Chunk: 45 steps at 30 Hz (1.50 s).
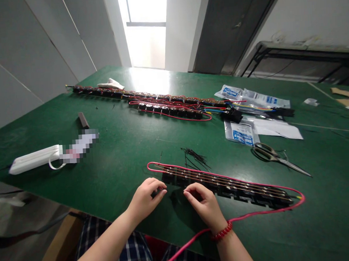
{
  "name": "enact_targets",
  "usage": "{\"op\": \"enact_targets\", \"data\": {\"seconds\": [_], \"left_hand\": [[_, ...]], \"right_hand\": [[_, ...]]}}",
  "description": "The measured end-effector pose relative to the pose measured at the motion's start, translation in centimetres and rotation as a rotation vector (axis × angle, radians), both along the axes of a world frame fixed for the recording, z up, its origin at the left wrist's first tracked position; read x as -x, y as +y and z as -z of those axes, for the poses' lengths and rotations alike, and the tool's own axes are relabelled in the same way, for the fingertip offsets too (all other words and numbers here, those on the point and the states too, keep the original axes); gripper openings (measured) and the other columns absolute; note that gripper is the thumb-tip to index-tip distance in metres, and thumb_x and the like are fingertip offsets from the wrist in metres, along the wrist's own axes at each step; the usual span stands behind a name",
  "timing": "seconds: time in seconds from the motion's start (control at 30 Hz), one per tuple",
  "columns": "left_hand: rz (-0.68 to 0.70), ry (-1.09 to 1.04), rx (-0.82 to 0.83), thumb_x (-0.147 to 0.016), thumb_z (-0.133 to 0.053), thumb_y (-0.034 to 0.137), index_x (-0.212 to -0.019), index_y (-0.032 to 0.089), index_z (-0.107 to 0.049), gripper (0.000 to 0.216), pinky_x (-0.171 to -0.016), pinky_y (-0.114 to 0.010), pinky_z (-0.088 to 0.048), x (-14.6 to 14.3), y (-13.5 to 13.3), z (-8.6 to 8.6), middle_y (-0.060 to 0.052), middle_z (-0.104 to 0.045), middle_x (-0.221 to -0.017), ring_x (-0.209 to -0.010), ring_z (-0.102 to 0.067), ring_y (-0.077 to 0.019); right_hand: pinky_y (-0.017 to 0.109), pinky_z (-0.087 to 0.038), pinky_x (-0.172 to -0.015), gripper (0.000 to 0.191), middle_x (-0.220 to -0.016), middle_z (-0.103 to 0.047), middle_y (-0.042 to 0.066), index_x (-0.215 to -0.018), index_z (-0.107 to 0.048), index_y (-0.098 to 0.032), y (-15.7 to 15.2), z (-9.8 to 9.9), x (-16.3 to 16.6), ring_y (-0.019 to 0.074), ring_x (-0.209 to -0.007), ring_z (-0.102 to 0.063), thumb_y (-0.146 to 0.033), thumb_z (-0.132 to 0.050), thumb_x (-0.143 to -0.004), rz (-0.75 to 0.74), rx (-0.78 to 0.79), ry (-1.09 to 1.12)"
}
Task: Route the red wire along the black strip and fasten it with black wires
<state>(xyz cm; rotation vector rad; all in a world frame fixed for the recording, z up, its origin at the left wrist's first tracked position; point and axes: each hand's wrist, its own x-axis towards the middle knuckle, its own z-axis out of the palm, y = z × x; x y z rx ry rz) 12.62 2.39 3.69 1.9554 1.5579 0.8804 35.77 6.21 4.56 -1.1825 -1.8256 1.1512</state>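
The left hand (145, 199) was pinched narrow at the left end of the long black strip of small blocks laid with copper wires (238, 187); the right hand (204, 205) curled tight against its near edge; whether either held something small could not be told; a pink cable (301, 198) looped round the strip on the green table (119, 149); metal scissors (277, 158) lay beyond.

The bench (111, 157) is covered in matt green, faintly sheened. Glossy plastic is seen on the pink wire (253, 179) and bags (250, 97); bare metal on the scissors (293, 166).
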Motion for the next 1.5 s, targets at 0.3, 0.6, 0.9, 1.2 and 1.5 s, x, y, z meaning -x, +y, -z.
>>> {"op": "enact_targets", "data": {"seconds": [0.3, 0.6, 0.9, 1.2, 1.5], "left_hand": [[0.016, 0.292, -0.21, -0.085, -0.066, 0.038, -0.115, 0.025, -0.061, 0.033, -0.098, -0.043, -0.04, -0.5, 3.8, -2.7, -0.005, -0.065, -0.113, -0.107, -0.055, -0.0237], [0.179, 0.441, -0.005, -0.073, -0.077, 0.046, -0.122, 0.027, -0.06, 0.056, -0.096, -0.044, -0.039, -0.6, 7.6, -2.4, -0.005, -0.063, -0.118, -0.11, -0.052, -0.0264], [0.189, 0.389, -0.05, -0.074, -0.077, 0.04, -0.117, 0.031, -0.065, 0.045, -0.093, -0.041, -0.041, -0.2, 7.7, -1.8, -0.003, -0.064, -0.111, -0.103, -0.053, -0.0232], [0.153, 0.387, -0.043, -0.074, -0.078, 0.038, -0.118, 0.032, -0.065, 0.046, -0.09, -0.039, -0.042, -0.1, 7.1, -1.7, -0.003, -0.059, -0.104, -0.099, -0.051, -0.0224], [0.142, 0.377, -0.019, -0.075, -0.077, 0.038, -0.119, 0.033, -0.064, 0.047, -0.089, -0.039, -0.042, 0.4, 6.7, -1.8, -0.003, -0.057, -0.103, -0.098, -0.05, -0.0216]], "right_hand": [[0.027, -0.047, -0.063, 0.016, -0.078, -0.067, 0.003, -0.081, -0.065, -0.019, -0.1, -0.3, 0.1, 0.0161, -0.069, -0.06, -0.034, -0.061, -0.088, 0.03, 0.024, 0.004], [0.027, -0.046, -0.063, 0.017, -0.078, -0.067, 0.003, -0.08, -0.065, -0.019, -0.1, -0.3, 0.2, 0.0161, -0.07, -0.06, -0.033, -0.06, -0.088, 0.036, 0.015, 0.003], [0.027, -0.047, -0.066, 0.016, -0.08, -0.065, 0.003, -0.081, -0.063, -0.019, -0.1, -0.2, 0.3, 0.0161, -0.073, -0.06, -0.032, -0.059, -0.089, 0.018, 0.001, 0.006], [0.031, -0.05, -0.082, 0.013, -0.098, -0.064, 0.005, -0.094, -0.054, -0.022, -0.4, -1.8, -1.1, 0.0182, -0.091, -0.062, -0.027, -0.043, -0.097, -0.061, -0.195, -0.049], [0.043, -0.044, -0.097, 0.013, -0.111, -0.067, 0.008, -0.096, -0.054, -0.022, 3.1, -1.6, -1.7, 0.0224, -0.104, -0.061, -0.022, -0.041, -0.095, -0.031, -0.463, -0.392]]}}
